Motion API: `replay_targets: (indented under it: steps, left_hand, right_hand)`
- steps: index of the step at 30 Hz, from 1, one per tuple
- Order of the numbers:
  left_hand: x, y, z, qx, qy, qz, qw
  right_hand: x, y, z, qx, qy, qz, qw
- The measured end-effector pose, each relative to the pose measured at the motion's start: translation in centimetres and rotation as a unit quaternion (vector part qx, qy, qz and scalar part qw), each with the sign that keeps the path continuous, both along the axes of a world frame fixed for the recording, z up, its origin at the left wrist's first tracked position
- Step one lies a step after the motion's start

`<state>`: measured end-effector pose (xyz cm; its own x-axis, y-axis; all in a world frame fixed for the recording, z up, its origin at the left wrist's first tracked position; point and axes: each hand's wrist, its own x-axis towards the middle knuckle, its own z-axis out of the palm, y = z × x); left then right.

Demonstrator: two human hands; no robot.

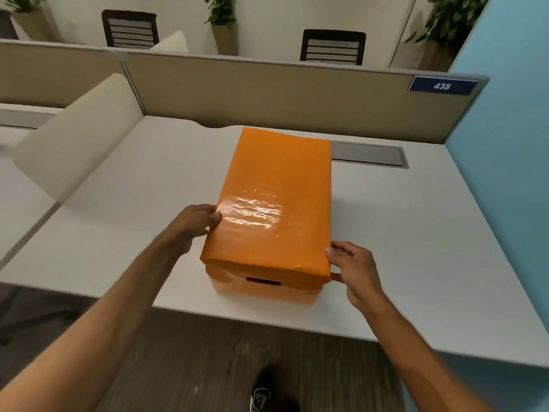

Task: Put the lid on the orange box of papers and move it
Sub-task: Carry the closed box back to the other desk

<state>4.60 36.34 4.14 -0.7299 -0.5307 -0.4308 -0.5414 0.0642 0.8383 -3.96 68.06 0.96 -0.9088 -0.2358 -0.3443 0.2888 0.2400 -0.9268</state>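
Observation:
An orange box (261, 288) stands on the white desk (124, 233), near its front edge, with a dark handle slot in its near side. Its glossy orange lid (273, 197) sits on top and covers it, so the papers inside are hidden. My left hand (193, 224) grips the lid's left edge near the front, thumb on top. At the front right corner, my right hand (353, 269) holds the lid's rim, fingers curled on its side.
Beige partition walls (267, 93) close the desk's back and left; a blue wall (505, 144) stands on the right. A grey cable tray (368, 154) lies behind the box. A cream chair back (80, 138) leans at the left. My shoe (264, 391) is on the floor.

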Motion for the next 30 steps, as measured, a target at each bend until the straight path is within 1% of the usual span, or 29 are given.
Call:
replay_targets:
  steps: [4, 15, 22, 25, 30]
  left_hand:
    - [0.8, 0.1, -1.0, 0.004, -0.017, -0.002, 1.0]
    - [0.7, -0.5, -3.0, 0.03, 0.009, -0.024, 0.999]
    - [1.0, -0.9, -4.2, 0.072, 0.01, -0.035, 0.997]
    - [1.0, -1.1, -4.5, 0.078, 0.007, -0.037, 0.996]
    - [0.3, -2.3, -4.3, 0.109, 0.01, -0.051, 0.993]
  right_hand:
    - [0.5, -0.3, -0.7, 0.02, -0.002, -0.006, 1.0]
    - [0.5, -1.3, -3.0, 0.088, 0.036, -0.047, 0.994]
    - [0.5, -2.1, -3.5, 0.111, 0.029, -0.069, 0.991]
    - [0.6, -2.2, -3.5, 0.103, 0.024, -0.082, 0.991]
    - [-0.4, -2.9, -2.7, 0.057, 0.007, -0.084, 0.995]
